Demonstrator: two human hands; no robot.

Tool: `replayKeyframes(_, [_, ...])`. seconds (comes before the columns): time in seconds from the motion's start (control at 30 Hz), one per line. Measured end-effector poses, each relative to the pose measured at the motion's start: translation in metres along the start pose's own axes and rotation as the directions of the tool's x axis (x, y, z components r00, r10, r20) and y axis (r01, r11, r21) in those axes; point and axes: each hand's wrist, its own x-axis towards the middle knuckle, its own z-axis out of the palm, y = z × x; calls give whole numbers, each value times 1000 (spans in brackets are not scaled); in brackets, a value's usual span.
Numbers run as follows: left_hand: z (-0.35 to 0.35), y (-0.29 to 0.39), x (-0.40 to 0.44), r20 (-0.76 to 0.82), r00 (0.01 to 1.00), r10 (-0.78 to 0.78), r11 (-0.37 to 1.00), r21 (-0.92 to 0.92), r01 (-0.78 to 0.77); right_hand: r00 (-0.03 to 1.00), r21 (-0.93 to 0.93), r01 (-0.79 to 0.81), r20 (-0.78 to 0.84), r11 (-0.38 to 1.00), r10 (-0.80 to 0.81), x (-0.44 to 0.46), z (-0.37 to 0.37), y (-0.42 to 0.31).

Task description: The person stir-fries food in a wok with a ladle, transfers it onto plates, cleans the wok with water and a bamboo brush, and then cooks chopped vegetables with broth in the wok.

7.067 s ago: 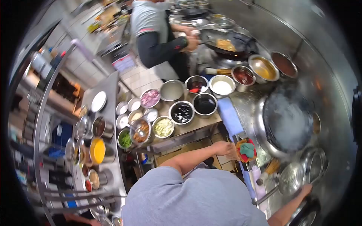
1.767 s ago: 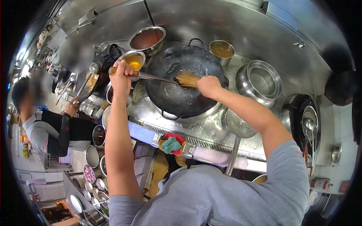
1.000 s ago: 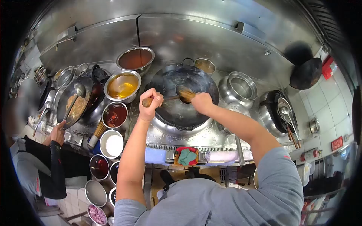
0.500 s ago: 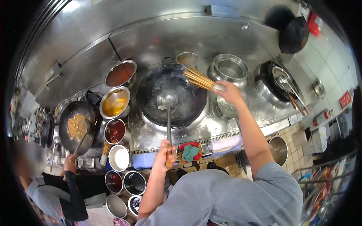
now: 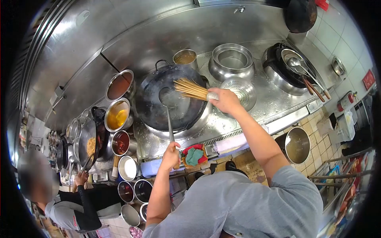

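Note:
My left hand (image 5: 170, 157) is closed around the wooden end of a long steel ladle (image 5: 170, 125). The ladle's head dips into cloudy, steaming water inside a large black wok (image 5: 149, 115), and its outline partly merges with that water. My right hand (image 5: 226, 101) grips the bound end of a bamboo wok brush (image 5: 191, 90). Its splayed bristles point left over the right half of the wok. Just behind that wrist, a perforated strainer (image 5: 246, 94) lies on the steel stove top (image 5: 238, 117).
Bowls of red sauce (image 5: 120, 85) and yellow oil (image 5: 117, 114) line the wok's left side. A steel pot (image 5: 232, 63) and a smaller pot (image 5: 185, 59) stand behind. Folded cloths (image 5: 194, 155) lie at the front edge. At left, a co-worker (image 5: 73, 206) tends another wok (image 5: 88, 144) with noodles.
The brush has moved left and over the wok in my right hand. The ladle head has tipped and shifted left in the water. The co-worker's wok is now tilted; my view has shifted.

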Motion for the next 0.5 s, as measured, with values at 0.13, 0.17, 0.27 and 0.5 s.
replayKeyframes(0.13, [5,30,-8,98,994,-51,818,-568,98,995,-57,34,100,998,-28,28,43,-33])
replayKeyframes(0.17, [2,34,-7,88,995,-46,812,-577,88,991,-40,44,128,998,-39,35,58,-35])
replayKeyframes(0.27, [-6,35,-7,128,991,-46,747,-655,119,960,-35,147,245,988,-134,62,105,-25])
replayKeyframes(0.5, [-31,38,-8,168,986,-12,612,-778,140,926,-344,301,328,890,-187,98,93,-20])
